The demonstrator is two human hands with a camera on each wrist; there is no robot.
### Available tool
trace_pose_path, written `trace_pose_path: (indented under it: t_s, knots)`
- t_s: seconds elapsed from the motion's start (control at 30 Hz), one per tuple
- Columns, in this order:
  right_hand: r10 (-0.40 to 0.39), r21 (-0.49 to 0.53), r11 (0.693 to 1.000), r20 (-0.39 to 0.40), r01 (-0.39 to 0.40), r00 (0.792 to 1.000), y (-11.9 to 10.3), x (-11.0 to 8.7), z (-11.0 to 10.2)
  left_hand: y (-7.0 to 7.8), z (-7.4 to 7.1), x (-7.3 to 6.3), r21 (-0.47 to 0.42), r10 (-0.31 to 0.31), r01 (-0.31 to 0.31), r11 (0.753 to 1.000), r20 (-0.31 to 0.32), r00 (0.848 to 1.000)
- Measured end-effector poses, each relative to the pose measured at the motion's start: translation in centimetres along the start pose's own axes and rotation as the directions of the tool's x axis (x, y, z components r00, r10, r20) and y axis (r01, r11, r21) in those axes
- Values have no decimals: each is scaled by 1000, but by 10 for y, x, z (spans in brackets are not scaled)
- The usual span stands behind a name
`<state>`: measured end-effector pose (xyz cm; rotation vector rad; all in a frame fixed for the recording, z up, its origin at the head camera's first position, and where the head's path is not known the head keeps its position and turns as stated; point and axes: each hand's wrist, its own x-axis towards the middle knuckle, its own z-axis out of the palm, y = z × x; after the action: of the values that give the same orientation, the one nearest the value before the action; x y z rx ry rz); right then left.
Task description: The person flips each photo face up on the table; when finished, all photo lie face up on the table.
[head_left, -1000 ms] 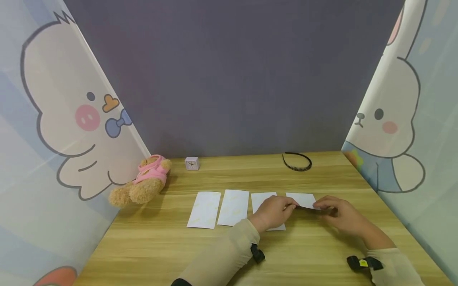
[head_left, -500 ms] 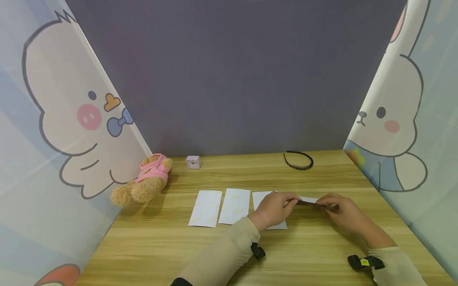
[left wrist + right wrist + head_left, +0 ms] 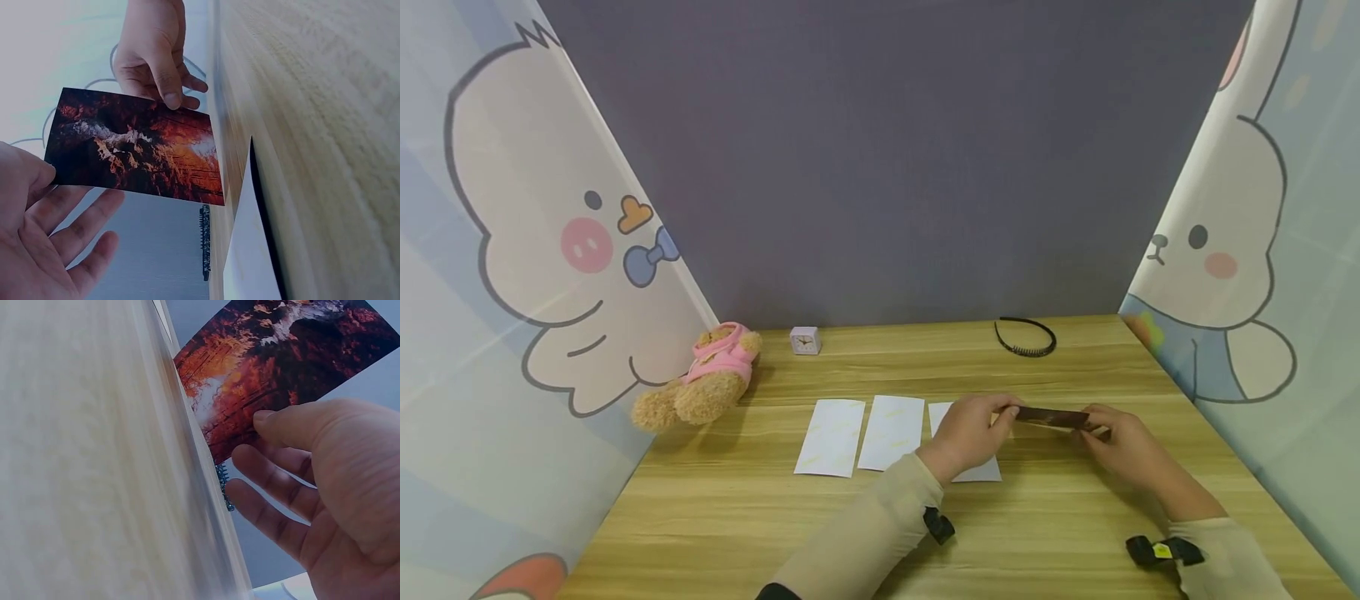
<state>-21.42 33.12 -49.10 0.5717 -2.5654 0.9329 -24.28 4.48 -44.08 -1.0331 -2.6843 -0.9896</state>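
Observation:
A dark red and orange photo print (image 3: 1051,417) is held tilted above the right half of the table by both hands. My left hand (image 3: 964,437) pinches one end between thumb and fingers. At the other end my right hand (image 3: 1123,446) pinches the near edge, its thumb lying on the picture side in the right wrist view. That picture side of the print (image 3: 137,147) shows fully in the left wrist view. Three sheets lie white side up in a row: a left sheet (image 3: 830,437), a middle sheet (image 3: 891,433), and a right sheet (image 3: 981,472) partly hidden behind my left hand.
A teddy bear in pink (image 3: 718,371) lies at the left wall. Beside it at the back stands a small clock (image 3: 806,340). A black toothed headband (image 3: 1030,350) lies at the back right. Printed side walls (image 3: 1225,275) and a dark back panel (image 3: 895,167) enclose the wooden table (image 3: 737,533).
The print, lying white side up at the right end of the row, has been lifted and tipped up, so its dark picture side now faces me. The other sheets stay put.

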Motion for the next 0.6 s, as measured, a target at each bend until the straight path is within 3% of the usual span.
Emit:
trace_pose_path:
  t_s: [0.27, 0.6]
  knots:
    - [-33, -37, 999, -67, 31, 997, 0, -1, 3, -1, 0, 1, -73, -17, 15, 997, -35, 999]
    - [-11, -31, 1000, -114, 7, 993, -3, 1, 3, -3, 2, 0, -58, -27, 24, 998, -44, 999]
